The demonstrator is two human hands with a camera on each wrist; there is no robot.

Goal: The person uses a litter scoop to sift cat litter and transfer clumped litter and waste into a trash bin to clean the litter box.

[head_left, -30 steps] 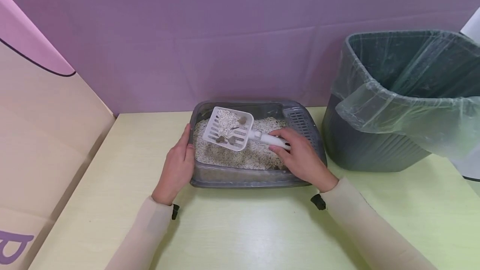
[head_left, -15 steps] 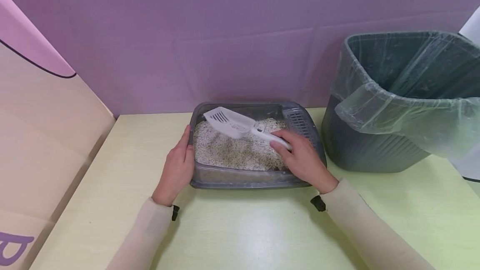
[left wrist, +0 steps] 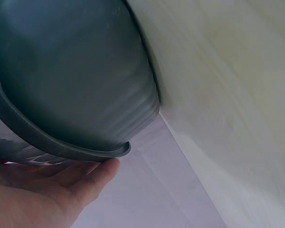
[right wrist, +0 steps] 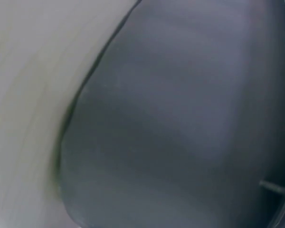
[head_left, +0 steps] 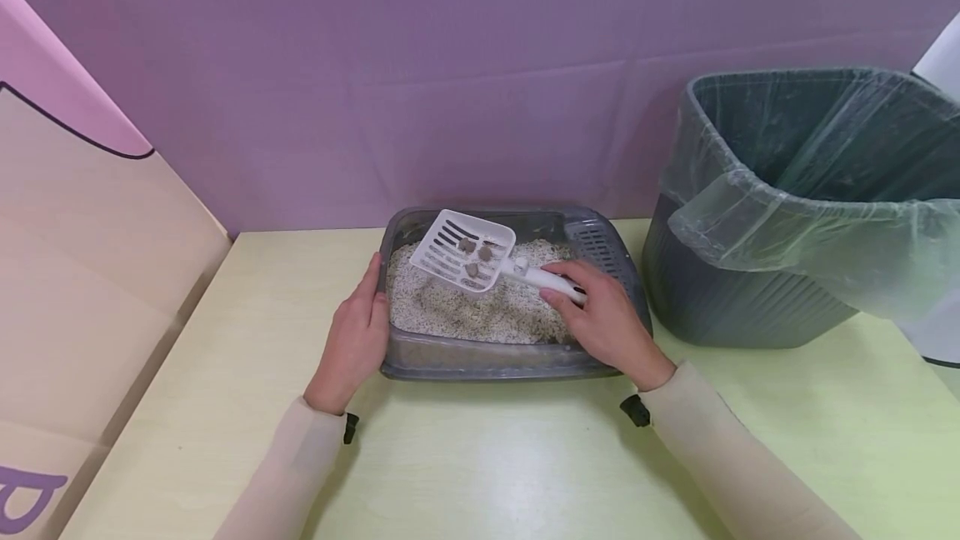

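My right hand [head_left: 603, 315] grips the handle of a white slotted litter scoop [head_left: 504, 261]. The scoop is held above the litter [head_left: 450, 315], its slotted head toward the left, with three brown clumps [head_left: 472, 271] lying in it. A grey litter box [head_left: 480, 361] stands on the table beneath. Along the box's left rim rests my left hand [head_left: 352, 340], fingers extended against it; in the left wrist view its fingers [left wrist: 102, 178] touch the rim [left wrist: 61, 149]. The right wrist view has only the box's dark outer wall [right wrist: 171, 128] and the tabletop, with the right hand out of sight.
A tall grey trash bin [head_left: 750, 298] with a clear liner bag [head_left: 795, 244] folded over its rim stands just right of the litter box. Behind the pale table [head_left: 480, 457] rises a purple backdrop [head_left: 450, 90]; a cream panel [head_left: 90, 273] borders the left side.
The scoop tilted sideways and then came level again, a little to the right. Most of the loose litter in it is gone, and the clumps have shifted together. The left hand stays put.
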